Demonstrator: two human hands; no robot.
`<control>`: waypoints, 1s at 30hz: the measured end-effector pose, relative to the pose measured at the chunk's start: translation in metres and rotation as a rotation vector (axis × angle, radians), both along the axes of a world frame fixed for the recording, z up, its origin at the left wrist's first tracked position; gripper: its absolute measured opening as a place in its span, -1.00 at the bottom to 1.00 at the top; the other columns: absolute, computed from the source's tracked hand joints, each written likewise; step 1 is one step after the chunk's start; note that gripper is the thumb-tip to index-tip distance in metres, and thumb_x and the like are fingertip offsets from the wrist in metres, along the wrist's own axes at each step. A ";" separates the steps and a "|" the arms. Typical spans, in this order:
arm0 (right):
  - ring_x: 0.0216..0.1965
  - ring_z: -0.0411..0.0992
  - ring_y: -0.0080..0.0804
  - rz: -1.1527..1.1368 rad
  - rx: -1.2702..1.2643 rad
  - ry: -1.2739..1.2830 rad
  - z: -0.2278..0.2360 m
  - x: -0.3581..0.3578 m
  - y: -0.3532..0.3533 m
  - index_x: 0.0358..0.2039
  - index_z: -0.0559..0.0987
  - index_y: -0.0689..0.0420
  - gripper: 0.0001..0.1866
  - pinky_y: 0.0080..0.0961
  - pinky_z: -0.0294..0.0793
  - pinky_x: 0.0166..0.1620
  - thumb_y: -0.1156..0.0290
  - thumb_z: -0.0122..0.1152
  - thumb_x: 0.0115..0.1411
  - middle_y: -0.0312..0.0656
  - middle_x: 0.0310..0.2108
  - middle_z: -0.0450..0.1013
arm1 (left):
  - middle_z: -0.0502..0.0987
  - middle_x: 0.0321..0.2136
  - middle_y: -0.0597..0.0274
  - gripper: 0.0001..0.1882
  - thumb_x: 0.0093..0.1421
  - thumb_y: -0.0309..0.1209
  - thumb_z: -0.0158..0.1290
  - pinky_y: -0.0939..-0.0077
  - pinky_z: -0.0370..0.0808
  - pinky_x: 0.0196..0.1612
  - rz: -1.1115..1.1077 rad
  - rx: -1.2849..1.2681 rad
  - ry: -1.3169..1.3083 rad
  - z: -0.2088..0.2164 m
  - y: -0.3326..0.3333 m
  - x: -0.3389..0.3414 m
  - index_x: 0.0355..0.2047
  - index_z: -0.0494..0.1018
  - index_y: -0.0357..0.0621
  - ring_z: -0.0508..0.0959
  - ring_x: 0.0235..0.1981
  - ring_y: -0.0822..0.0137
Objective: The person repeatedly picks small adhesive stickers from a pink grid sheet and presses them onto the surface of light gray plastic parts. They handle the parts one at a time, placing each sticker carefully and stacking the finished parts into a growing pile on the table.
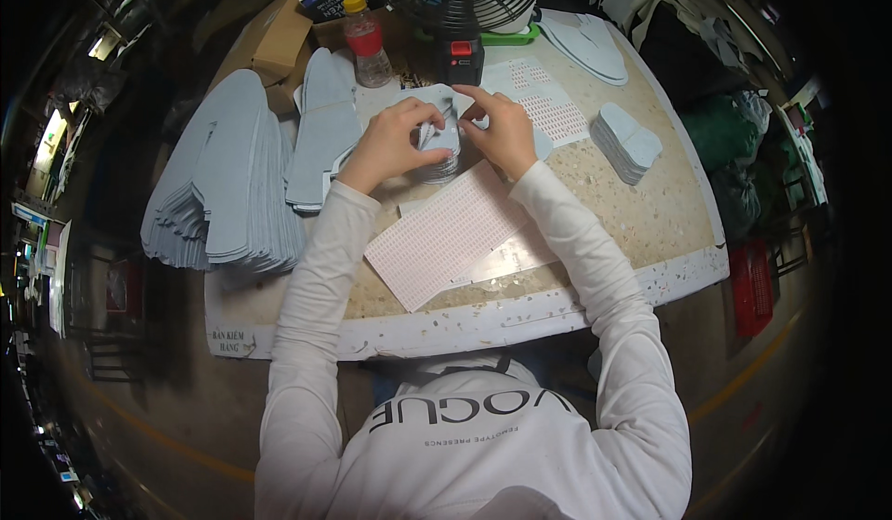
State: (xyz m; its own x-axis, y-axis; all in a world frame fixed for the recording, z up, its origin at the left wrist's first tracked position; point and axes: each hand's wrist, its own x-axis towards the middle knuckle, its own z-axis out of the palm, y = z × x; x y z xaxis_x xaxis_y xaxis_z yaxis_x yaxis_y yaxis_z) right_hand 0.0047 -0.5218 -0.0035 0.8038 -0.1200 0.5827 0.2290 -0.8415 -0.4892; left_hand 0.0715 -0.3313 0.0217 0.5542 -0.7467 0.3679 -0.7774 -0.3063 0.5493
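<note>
A small stack of light grey cut pieces [445, 137] with rounded ends stands upright in the far middle of the table, between my hands. My left hand [398, 142] curves round its left side, with thumb and fingers gripping the edges of the pieces. At the stack's right side is my right hand [503, 132], its index finger stretched over the far end and the thumb apart from it. Just nearer lies a pale sheet of small red-printed labels [446, 236], partly over another sheet.
Tall stacks of large grey pieces [237, 167] stand at the left. A bottle with a yellow cap [367, 41], a cardboard box [279, 46] and a black fan [455, 0] are at the back. Another label sheet [548, 102] and a small grey stack [624, 144] lie right.
</note>
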 end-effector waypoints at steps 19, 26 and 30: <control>-0.36 0.55 -0.53 0.036 0.145 0.023 -0.010 0.006 -0.003 0.03 0.56 -0.05 -0.47 -0.57 0.47 -0.29 0.54 0.33 -0.03 -0.35 -0.44 0.61 | 0.53 -0.34 0.31 -0.77 -0.04 -0.34 0.27 0.51 0.49 -0.38 0.007 -0.025 -0.077 -0.004 -0.003 0.000 -0.39 0.51 -0.11 0.55 -0.37 0.34; -0.39 0.55 -0.45 0.260 0.544 0.100 -0.008 0.008 -0.010 0.10 0.48 0.02 -0.32 -0.58 0.56 -0.27 0.68 0.31 -0.12 -0.14 -0.21 0.46 | 0.51 -0.34 0.23 -0.82 -0.01 -0.37 0.18 0.34 0.50 -0.30 0.034 -0.090 -0.034 -0.006 -0.004 0.004 -0.34 0.53 -0.02 0.56 -0.40 0.21; -0.40 0.55 -0.43 0.271 0.497 0.084 -0.004 0.004 -0.002 0.15 0.41 0.00 -0.26 -0.59 0.57 -0.28 0.68 0.31 -0.11 -0.15 -0.22 0.40 | 0.50 -0.31 0.21 -0.73 -0.06 -0.35 0.24 0.27 0.50 -0.23 0.017 -0.027 -0.046 -0.007 -0.003 0.002 -0.31 0.51 -0.01 0.57 -0.30 0.11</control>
